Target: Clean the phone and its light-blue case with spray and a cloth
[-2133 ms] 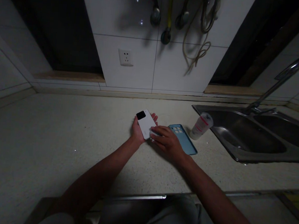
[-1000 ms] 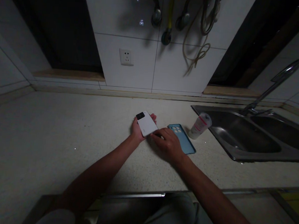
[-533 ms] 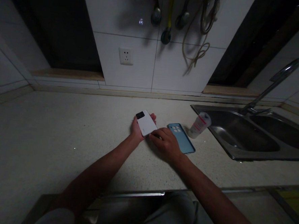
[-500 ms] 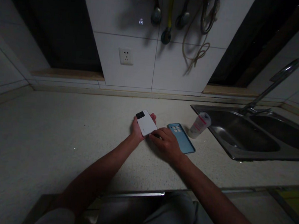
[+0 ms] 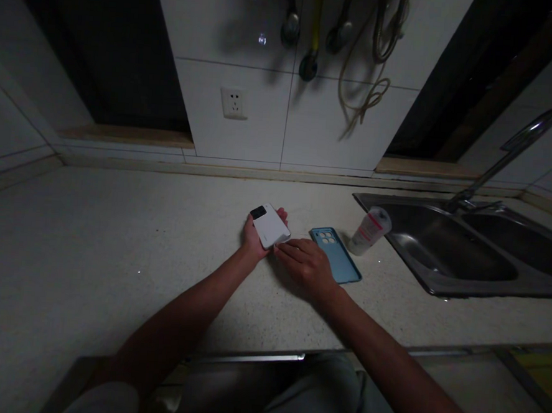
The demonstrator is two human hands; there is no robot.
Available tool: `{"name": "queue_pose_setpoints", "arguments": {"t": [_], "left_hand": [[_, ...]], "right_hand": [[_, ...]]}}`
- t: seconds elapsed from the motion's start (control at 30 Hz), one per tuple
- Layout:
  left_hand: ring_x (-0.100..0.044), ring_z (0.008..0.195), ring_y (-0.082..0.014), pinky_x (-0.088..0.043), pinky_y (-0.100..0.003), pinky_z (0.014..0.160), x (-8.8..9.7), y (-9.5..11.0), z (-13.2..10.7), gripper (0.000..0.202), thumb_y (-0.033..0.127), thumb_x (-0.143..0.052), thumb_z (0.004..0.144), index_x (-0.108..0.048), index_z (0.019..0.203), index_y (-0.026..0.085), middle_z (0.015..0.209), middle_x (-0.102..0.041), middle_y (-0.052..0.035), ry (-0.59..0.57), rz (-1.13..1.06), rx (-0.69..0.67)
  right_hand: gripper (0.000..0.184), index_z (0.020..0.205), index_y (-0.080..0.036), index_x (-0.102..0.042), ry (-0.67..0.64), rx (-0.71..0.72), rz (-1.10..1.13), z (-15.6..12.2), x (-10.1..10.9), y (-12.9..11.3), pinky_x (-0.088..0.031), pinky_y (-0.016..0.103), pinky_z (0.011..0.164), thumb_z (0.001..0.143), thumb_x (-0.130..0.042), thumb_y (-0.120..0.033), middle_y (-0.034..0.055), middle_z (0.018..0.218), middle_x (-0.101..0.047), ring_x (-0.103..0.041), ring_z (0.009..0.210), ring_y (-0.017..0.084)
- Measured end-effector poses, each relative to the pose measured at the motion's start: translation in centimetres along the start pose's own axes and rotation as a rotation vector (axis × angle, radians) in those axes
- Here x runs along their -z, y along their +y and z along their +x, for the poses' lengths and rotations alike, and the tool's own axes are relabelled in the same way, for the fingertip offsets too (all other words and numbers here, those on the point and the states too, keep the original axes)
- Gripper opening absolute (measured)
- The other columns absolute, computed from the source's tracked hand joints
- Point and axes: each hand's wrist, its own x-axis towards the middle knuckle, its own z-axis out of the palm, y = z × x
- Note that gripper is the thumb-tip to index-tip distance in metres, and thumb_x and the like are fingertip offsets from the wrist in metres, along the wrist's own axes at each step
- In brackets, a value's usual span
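1. Two hands on one item: the white phone [image 5: 270, 226] rests back-up in your left hand [image 5: 252, 235], at the centre of the frame.
2. Left fingers: curled about the phone's sides, judged adequate. Support it steadily, without squeezing.
3. Right hand [image 5: 307, 264]: fingers drawn together at the phone's lower-right corner, beside a pale patch [image 5: 282, 238]; whether they pinch anything cannot be told. Judged best: light, even contact, so the corner does not tip.
4. Work low over the surface [image 5: 139, 223], away from the blue case [image 5: 343, 263], cup [image 5: 370, 231] and sink [image 5: 467, 288], right of centre.
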Motion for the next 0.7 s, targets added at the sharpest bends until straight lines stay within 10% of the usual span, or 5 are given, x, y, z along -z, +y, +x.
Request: {"name": "queue_pose_setpoints", "arguments": {"t": [0.3, 0.43, 0.7], "left_hand": [[-0.07, 0.083, -0.024, -0.055, -0.038, 0.08, 0.3, 0.3, 0.2, 0.061, 0.046, -0.027, 0.098, -0.058, 0.131, 0.006, 0.101, -0.072, -0.0174, -0.002, 0.017, 0.006], [-0.07, 0.081, -0.0244, -0.055, -0.038, 0.077, 0.1, 0.1, -0.1, 0.061, 0.05, -0.028, 0.098, -0.061, 0.126, 0.007, 0.098, -0.073, -0.0166, -0.026, 0.045, 0.067], [-0.068, 0.076, -0.0261, -0.054, -0.04, 0.073, 0.2, -0.1, -0.1, 0.07, 0.065, -0.027, 0.094, -0.065, 0.111, 0.009, 0.091, -0.071, -0.0159, -0.081, 0.181, 0.157]], "right_hand": [[0.023, 0.106, -0.02, -0.075, -0.073, -0.131, -0.09, -0.1, 0.1, 0.4, -0.046, 0.038, 0.08, 0.093, -0.058, -0.011, 0.0089, 0.103, -0.077, -0.063, 0.095, 0.023], [0.017, 0.094, -0.019, -0.076, -0.132, -0.372, -0.067, -0.7, 0.0, 1.5, -0.045, 0.038, 0.076, 0.091, -0.06, -0.013, 0.0097, 0.088, -0.076, -0.063, 0.083, 0.024], [0.029, 0.1, -0.019, -0.068, 0.168, -0.942, 0.494, -0.4, 0.4, 2.1, -0.051, 0.035, 0.069, 0.094, -0.053, -0.044, 0.0072, 0.089, -0.073, -0.065, 0.075, 0.02]]}}
